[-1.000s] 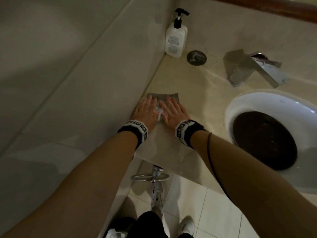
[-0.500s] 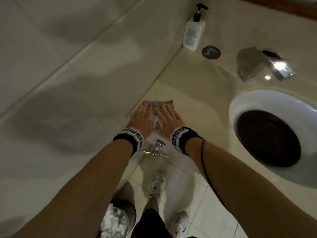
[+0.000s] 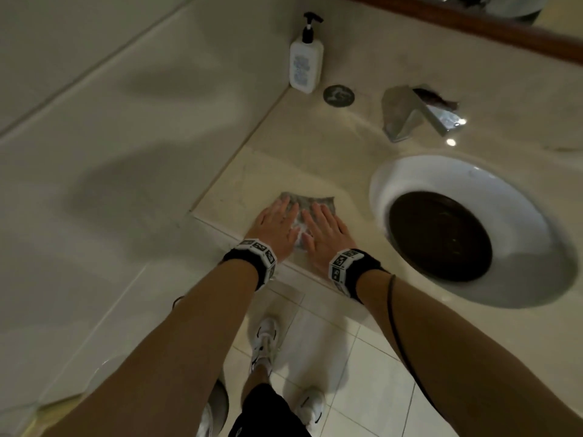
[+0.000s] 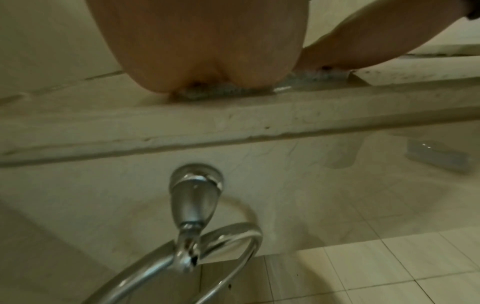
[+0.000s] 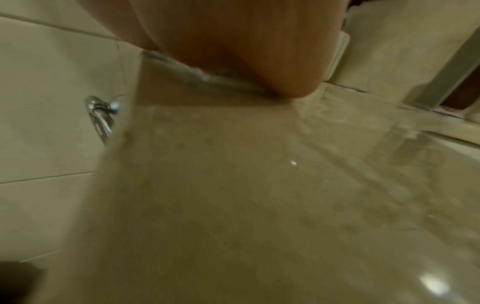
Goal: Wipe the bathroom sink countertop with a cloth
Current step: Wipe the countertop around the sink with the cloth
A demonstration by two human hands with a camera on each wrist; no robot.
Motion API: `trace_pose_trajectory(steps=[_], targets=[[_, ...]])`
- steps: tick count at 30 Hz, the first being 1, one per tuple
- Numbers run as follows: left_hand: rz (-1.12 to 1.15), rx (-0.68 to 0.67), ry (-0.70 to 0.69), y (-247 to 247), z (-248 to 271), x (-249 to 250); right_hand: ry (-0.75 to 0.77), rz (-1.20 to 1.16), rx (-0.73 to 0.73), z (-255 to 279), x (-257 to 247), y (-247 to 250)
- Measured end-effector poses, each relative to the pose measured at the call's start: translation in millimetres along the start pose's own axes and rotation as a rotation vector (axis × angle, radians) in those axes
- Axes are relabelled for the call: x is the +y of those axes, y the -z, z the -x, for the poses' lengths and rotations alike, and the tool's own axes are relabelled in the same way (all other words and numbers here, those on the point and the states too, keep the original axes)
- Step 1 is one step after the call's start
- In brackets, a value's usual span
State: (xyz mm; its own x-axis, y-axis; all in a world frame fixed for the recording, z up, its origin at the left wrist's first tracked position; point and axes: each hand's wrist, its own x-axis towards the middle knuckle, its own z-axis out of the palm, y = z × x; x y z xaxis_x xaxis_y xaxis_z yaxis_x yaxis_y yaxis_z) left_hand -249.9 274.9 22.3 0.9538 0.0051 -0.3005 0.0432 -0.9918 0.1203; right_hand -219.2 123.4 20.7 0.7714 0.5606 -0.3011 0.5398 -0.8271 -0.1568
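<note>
From the head view, both hands lie flat, fingers straight and side by side, on a grey cloth [image 3: 304, 205] spread on the counter [image 3: 315, 159] close to its near edge, left of the basin [image 3: 419, 171]; the left hand [image 3: 277, 227] covers the cloth's left half, the right hand [image 3: 323, 231] its right half; neither grips it, both press it down; a soap bottle [image 3: 305, 66] stands in the far corner, a tap [image 3: 416, 116] behind the basin.

In the left wrist view the heel of the left hand [image 4: 207, 61] sits on the cloth [image 4: 221, 90] right at the counter's lip; a towel ring [image 4: 192, 242] hangs below.

The right wrist view is blurred; the right hand [image 5: 233, 51] rests on the cloth's fringe [image 5: 202, 76], with bare counter [image 5: 233, 185] in front.

The step in hand looks like a wiping stroke at the near left part of the counter; next, I judge, the cloth wants pushing away toward the far corner under even pressure, stopping short of the bottle.
</note>
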Motion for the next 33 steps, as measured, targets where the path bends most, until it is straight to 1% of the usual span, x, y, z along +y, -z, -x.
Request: trace_pose_trajectory(steps=[9,14,16,20,23,26,28,33], targets=[[-0.045,-0.013,-0.125,18.2,-56.5,32.0,-0.13,-0.059,0.005,-20.6,50.3,14.0],[-0.055,-0.057,-0.214,32.0,-99.1,21.6,-0.168,-0.065,0.026,-46.9,61.7,26.6],[-0.091,-0.046,-0.229,32.9,-110.3,10.1,-0.167,-0.053,0.029,-59.5,59.8,30.1],[-0.157,-0.057,-0.223,36.4,-117.9,-19.2,-0.145,-0.047,0.053,-83.3,40.2,36.1],[-0.106,-0.042,-0.17,39.1,-111.2,-45.8,-0.117,-0.077,0.054,-96.5,15.1,37.8],[-0.097,-0.029,-0.11,37.6,-97.7,-73.5,-0.068,-0.068,0.051,-107.4,-11.1,34.3],[-0.081,-0.053,-0.067,36.3,-87.5,-90.2,-0.027,-0.054,0.042,-110.7,-27.1,31.3],[-0.087,-0.049,0.025,31.2,-54.3,-115.0,0.083,0.001,0.019,-111.4,-57.8,24.9]])
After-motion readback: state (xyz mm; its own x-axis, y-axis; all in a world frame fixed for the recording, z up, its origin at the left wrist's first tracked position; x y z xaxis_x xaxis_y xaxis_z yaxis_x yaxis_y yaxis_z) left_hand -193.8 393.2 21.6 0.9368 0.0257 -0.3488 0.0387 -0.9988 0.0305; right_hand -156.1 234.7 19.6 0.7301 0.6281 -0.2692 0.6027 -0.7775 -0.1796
